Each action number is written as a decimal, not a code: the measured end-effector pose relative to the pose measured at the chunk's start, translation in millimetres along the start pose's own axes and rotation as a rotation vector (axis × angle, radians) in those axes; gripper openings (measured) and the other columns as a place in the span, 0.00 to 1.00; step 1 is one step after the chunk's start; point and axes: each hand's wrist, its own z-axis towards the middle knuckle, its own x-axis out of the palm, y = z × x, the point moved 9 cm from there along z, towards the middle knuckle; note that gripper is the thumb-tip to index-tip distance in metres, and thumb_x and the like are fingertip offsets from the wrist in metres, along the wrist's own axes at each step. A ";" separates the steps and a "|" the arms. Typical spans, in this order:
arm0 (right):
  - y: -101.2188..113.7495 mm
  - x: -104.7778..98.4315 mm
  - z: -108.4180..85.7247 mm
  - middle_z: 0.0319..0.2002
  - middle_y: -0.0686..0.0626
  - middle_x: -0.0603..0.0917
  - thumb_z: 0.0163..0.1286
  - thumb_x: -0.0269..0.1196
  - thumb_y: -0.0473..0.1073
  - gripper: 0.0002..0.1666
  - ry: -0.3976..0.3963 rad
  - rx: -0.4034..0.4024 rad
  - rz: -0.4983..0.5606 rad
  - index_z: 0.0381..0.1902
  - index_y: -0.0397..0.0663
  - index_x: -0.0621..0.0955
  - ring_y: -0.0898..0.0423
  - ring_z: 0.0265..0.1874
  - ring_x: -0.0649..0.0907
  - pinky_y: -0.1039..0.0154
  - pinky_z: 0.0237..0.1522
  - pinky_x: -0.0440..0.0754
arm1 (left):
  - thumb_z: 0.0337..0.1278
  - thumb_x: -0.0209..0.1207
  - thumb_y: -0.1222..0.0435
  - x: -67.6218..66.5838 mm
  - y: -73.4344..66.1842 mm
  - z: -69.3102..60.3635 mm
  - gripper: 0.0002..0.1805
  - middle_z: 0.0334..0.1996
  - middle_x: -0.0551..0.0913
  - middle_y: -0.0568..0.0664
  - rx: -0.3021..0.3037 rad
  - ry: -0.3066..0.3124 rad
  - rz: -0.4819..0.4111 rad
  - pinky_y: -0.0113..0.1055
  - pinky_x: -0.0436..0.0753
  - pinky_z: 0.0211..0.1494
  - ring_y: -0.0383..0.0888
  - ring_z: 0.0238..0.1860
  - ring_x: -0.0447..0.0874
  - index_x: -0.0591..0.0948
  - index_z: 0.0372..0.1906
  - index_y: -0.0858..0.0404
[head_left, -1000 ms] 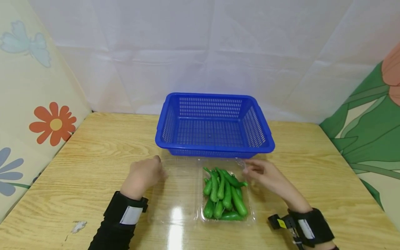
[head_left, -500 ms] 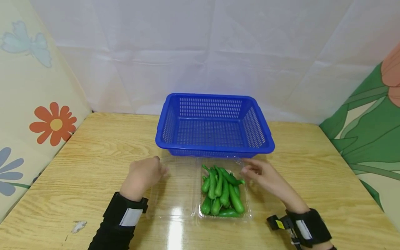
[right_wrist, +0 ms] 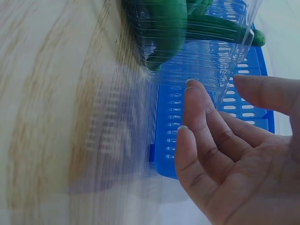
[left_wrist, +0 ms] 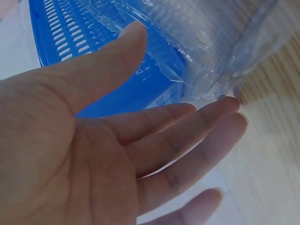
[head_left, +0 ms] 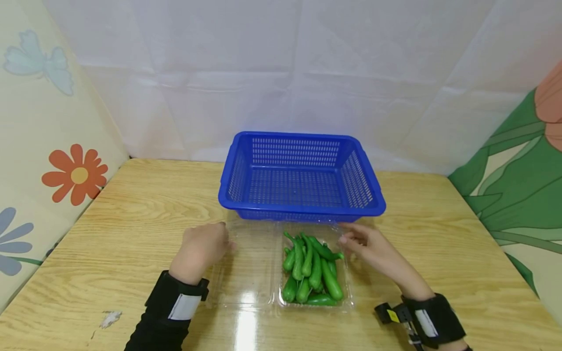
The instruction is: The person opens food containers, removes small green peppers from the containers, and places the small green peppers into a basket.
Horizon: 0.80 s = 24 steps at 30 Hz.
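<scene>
A clear plastic clamshell box (head_left: pixel 246 287) lies unfolded on the table, its lid half to the left. Several green chili peppers (head_left: pixel 311 273) are heaped in the right half. My left hand (head_left: pixel 199 251) is at the far left corner of the lid; in the left wrist view its fingers are nearly straight and the fingertips (left_wrist: pixel 229 104) are by the plastic edge. At the box's far right corner is my right hand (head_left: pixel 373 246). The right wrist view shows its relaxed fingers (right_wrist: pixel 194 110) touching or very near the clear wall, the thumb apart from them.
A blue slotted plastic basket (head_left: pixel 296 187) stands just behind the box, with nothing in it. A white cloth wall (head_left: pixel 281 73) closes off the back. Patterned panels flank both sides of the wooden table (head_left: pixel 145 209).
The box with the peppers has shifted slightly left and away from me, and my right hand has moved a little left with it. My left hand has hardly moved.
</scene>
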 end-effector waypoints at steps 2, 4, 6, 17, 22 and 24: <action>-0.1 -0.1 -0.1 0.37 0.43 0.85 0.73 0.58 0.38 0.28 -0.002 0.003 -0.004 0.65 0.24 0.69 0.52 0.27 0.83 0.61 0.26 0.81 | 0.63 0.63 0.54 0.2 0.2 0.0 0.13 0.22 0.80 0.47 0.000 0.002 0.002 0.57 0.77 0.45 0.49 0.33 0.82 0.83 0.33 0.61; 0.0 -0.2 -0.5 0.37 0.44 0.85 0.74 0.58 0.38 0.28 -0.002 0.003 -0.006 0.65 0.24 0.69 0.52 0.29 0.83 0.61 0.27 0.82 | 0.64 0.62 0.54 0.0 -0.1 -0.4 0.14 0.23 0.80 0.47 0.004 0.006 0.005 0.57 0.77 0.45 0.50 0.34 0.83 0.83 0.36 0.62; 0.5 -0.6 -0.8 0.37 0.43 0.85 0.74 0.58 0.38 0.29 -0.001 0.001 -0.002 0.65 0.23 0.68 0.52 0.30 0.83 0.61 0.29 0.82 | 0.64 0.61 0.54 -1.1 -0.5 -1.4 0.16 0.26 0.83 0.50 0.006 0.000 0.010 0.58 0.78 0.45 0.54 0.37 0.84 0.83 0.43 0.64; 5.4 -6.6 -5.4 0.41 0.42 0.85 0.74 0.58 0.40 0.27 -0.011 0.008 -0.075 0.63 0.26 0.71 0.52 0.34 0.84 0.61 0.37 0.83 | 0.64 0.62 0.52 -8.3 -16.4 -11.4 0.26 0.37 0.87 0.56 0.036 -0.029 0.035 0.56 0.79 0.46 0.59 0.46 0.84 0.78 0.59 0.66; 10.9 -10.4 -8.8 0.45 0.41 0.84 0.74 0.59 0.44 0.26 -0.014 0.011 -0.191 0.62 0.31 0.75 0.50 0.40 0.84 0.55 0.40 0.84 | 0.59 0.66 0.55 -16.4 -37.8 -18.1 0.24 0.35 0.87 0.58 0.216 -0.152 0.045 0.50 0.82 0.37 0.57 0.38 0.86 0.79 0.54 0.67; 12.5 -12.4 -10.3 0.46 0.41 0.84 0.73 0.59 0.45 0.25 -0.017 0.014 -0.233 0.61 0.32 0.76 0.48 0.41 0.83 0.52 0.41 0.84 | 0.56 0.68 0.56 -17.3 -47.4 -20.5 0.20 0.32 0.85 0.56 0.293 -0.202 0.047 0.49 0.83 0.35 0.56 0.36 0.86 0.80 0.46 0.67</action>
